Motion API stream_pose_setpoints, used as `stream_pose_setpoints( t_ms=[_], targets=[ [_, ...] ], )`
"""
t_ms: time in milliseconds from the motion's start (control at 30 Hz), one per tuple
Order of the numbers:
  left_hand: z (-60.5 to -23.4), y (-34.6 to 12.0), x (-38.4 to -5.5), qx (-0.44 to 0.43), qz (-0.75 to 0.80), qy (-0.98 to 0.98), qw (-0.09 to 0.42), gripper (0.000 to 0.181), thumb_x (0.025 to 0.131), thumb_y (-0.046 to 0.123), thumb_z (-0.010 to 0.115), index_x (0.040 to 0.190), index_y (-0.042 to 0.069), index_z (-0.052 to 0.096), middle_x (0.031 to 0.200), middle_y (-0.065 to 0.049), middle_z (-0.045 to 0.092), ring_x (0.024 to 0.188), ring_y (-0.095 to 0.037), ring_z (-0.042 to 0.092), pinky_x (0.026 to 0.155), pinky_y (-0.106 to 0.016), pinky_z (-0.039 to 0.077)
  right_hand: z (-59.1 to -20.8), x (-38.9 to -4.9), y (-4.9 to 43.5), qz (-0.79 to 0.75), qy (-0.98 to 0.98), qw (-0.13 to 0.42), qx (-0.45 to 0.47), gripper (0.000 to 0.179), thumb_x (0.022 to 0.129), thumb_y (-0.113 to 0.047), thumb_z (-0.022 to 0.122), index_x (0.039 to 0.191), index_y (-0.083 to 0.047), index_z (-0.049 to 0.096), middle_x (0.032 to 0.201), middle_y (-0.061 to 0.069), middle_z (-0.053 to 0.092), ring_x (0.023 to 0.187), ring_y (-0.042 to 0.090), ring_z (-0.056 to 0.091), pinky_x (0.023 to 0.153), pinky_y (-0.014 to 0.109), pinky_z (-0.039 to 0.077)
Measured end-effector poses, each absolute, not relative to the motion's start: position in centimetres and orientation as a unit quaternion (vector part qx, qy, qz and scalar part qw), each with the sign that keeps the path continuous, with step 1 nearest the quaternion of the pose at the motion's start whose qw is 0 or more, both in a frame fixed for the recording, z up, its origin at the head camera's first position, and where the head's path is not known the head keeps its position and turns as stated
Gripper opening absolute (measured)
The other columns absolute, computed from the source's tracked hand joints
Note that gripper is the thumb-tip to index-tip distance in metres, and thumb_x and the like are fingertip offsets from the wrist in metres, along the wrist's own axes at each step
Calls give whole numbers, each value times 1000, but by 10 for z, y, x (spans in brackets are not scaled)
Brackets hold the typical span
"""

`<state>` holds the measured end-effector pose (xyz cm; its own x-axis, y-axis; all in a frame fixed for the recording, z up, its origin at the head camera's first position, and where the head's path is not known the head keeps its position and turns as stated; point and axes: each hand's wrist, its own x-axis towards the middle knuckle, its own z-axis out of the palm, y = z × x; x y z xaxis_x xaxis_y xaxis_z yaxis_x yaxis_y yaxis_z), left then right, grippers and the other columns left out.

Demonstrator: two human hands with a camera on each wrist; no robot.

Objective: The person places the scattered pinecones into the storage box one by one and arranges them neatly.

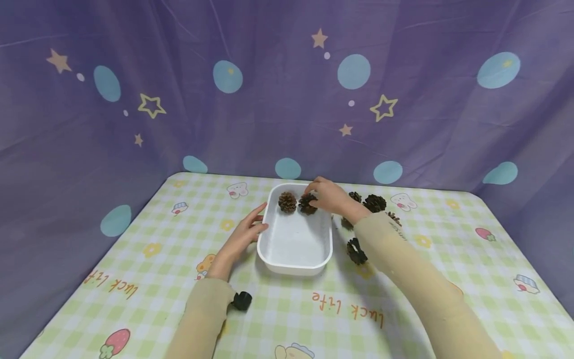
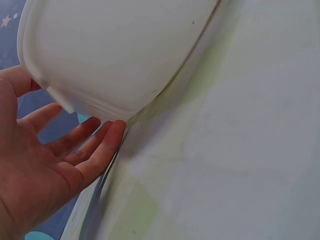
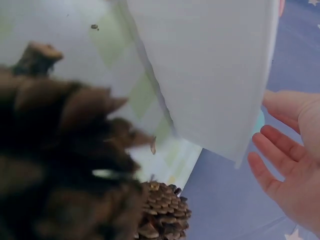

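Head view: my left hand (image 1: 242, 237) is at the near-left side of the white tray (image 1: 296, 244), its fingers loosely extended and touching the wall. My right hand (image 1: 329, 195) reaches over the opposite rim and pinches a dark pinecone (image 1: 307, 206) inside the tray. A brown pinecone (image 1: 287, 202) lies in the tray just left of that hand. Loose pinecones (image 1: 374, 203) lie on the surface (image 1: 287, 319) right of and nearer to me than my right hand, outside the tray.

Left wrist view: my fingertips rest against the tray's outer side; my thumb is at the rim.

Right wrist view: my remaining fingers are relaxed beside the rim. The wall hides the pinched pinecone. Two loose pinecones appear left of the hand, the nearer blurred.
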<state>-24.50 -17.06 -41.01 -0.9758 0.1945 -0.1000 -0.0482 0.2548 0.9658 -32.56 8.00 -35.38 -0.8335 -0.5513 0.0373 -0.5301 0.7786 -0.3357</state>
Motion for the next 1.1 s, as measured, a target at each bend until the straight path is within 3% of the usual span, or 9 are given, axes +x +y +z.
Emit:
stream_pose_setpoints(
  t_ms=[467,1100],
  targets=[
    [-416,-172,-247,53,601,793,90,60,91,20,49,144,29,24,133,-17,40,115,-32,47,86,-36,52,-339,-311,103,-207,928,24,-310,35,85,-17,62,118,-7,59,113,11,56,105,28,53,87,39,48],
    [-417,-173,-247,60,601,792,91,62,90,24,51,145,28,22,134,-17,39,115,-32,47,86,-36,52,-349,-288,153,-210,928,15,-309,34,84,-21,64,115,-7,60,108,10,61,100,27,57,85,40,50]
  ],
)
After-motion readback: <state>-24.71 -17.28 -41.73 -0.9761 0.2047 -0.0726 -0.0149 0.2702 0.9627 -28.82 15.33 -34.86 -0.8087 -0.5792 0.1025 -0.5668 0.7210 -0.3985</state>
